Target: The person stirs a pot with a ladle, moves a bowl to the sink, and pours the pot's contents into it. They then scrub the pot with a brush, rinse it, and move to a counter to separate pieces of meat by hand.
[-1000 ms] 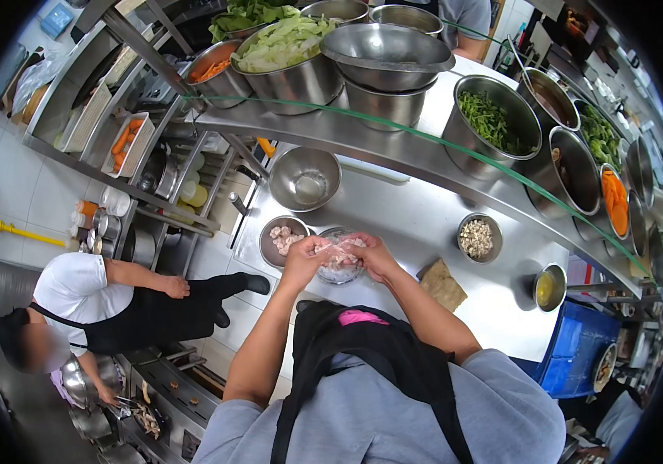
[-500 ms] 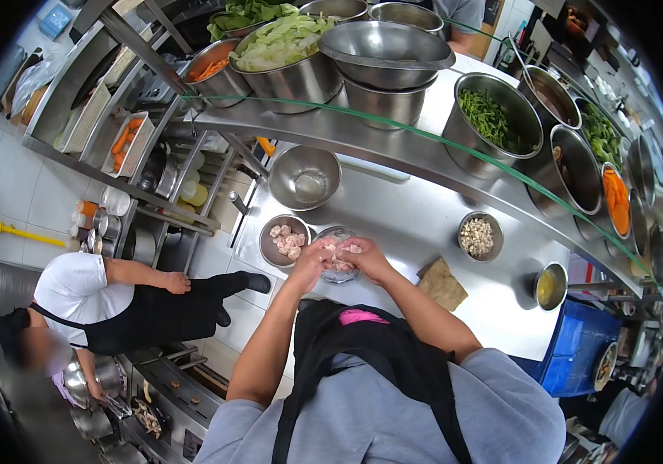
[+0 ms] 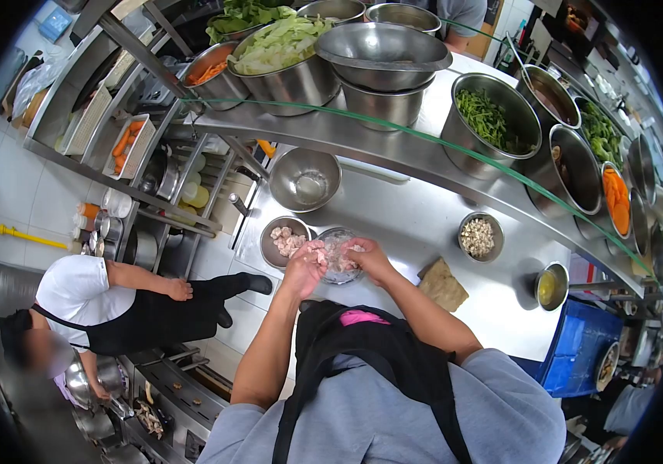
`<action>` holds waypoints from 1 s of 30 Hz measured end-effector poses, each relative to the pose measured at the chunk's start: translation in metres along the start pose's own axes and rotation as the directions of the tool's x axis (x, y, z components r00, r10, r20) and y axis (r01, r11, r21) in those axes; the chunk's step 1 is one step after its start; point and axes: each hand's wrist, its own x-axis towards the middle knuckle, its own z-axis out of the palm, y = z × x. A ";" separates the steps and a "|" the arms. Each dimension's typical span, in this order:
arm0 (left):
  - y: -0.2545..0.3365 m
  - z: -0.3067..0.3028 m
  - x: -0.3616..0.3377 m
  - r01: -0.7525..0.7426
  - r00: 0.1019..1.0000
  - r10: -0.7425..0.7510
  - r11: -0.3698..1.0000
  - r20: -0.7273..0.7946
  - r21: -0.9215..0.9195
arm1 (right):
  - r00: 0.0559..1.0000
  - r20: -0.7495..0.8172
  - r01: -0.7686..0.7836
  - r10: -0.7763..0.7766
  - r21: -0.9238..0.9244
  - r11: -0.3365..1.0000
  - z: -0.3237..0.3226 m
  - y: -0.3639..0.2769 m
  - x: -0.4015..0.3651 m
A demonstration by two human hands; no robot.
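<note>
My left hand [image 3: 303, 272] is cupped around pale pink pieces of raw meat [image 3: 317, 252], at the left rim of a small bowl [image 3: 340, 276]. On the bowl's right side, my right hand [image 3: 372, 263] has its fingers curled around more of the pale meat [image 3: 356, 249]. Between the hands the bowl's inside shows wet and whitish; its exact contents are hard to make out. Just left stands a steel bowl [image 3: 272, 254] with a heap of pale pink meat chunks [image 3: 288, 240]. Behind it sits a larger steel bowl [image 3: 305, 179].
On the steel table [image 3: 409, 209] are a bowl of chopped pale bits [image 3: 477, 237], a brown cloth-like piece [image 3: 443, 284] and a bowl of yellow liquid [image 3: 550, 286]. A shelf [image 3: 316, 127] with vegetable pots spans the front. A co-worker [image 3: 146, 305] stands at left.
My hands have moved apart, from close together over the bowl to its two sides. The meat between them is now split between the hands, and more of the bowl's inside shows.
</note>
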 end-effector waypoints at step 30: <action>-0.011 0.023 0.000 -0.286 0.944 0.294 0.513 0.148 0.809 | 0.977 0.096 -0.186 0.193 -0.075 0.980 0.000 -0.015 0.001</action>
